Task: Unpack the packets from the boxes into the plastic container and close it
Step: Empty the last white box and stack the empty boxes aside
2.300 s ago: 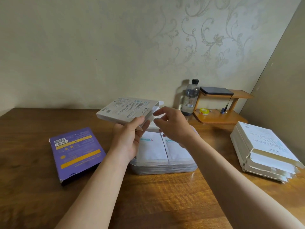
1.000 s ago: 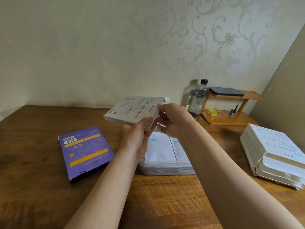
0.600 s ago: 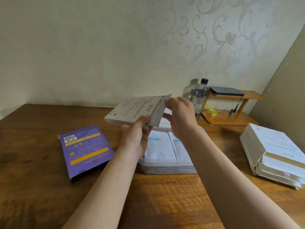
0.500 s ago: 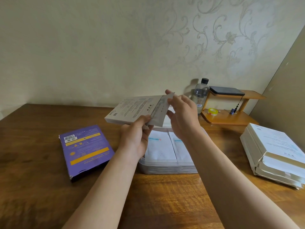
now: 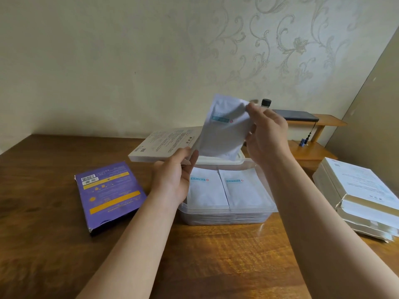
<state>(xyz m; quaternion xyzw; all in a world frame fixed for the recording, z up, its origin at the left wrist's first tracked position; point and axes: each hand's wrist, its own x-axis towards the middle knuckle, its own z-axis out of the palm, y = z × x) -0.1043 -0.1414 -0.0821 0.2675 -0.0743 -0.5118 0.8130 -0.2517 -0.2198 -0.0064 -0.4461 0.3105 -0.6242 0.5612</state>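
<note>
1. Purple box (image 5: pixel 109 196) – flat on the wooden table (image 5: pixel 216 255), well left of the plastic container (image 5: pixel 226 216). Barcode label sits at its far end.
2. Left hand (image 5: pixel 172 178) – just above the container's left edge. Fingers are curled under the near corner of a white box (image 5: pixel 164 144), thumb on top, so it is a firm grip. The box is held in the air, roughly level, up and left of the container, with its open end facing right.
3. Packet (image 5: pixel 224 130) – white with a teal label, mostly out of the box's open end and tilted upward above the container's far edge. Can't tell whether it is one packet or several together.
4. The container is clear and stands open on the table, centre of view. Two more packets (image 5: pixel 207 190) lie side by side on top of the stack inside, close to the rim. A white lid-like piece (image 5: pixel 222 161) sits just behind the container's far edge, partly hidden.
5. Right hand (image 5: pixel 267 137) – above the container's far right corner. Thumb and fingers pinch the raised packet at its upper right edge.
6. Bottle (image 5: pixel 266 102) – behind the container, only its black cap shows above the right hand.
7. Wooden shelf (image 5: pixel 313 151) – behind and right of the container, with a dark flat device (image 5: pixel 295 115) on its upper tier.
8. Stack of white boxes (image 5: pixel 356 195) – on the table, well right of the container.
</note>
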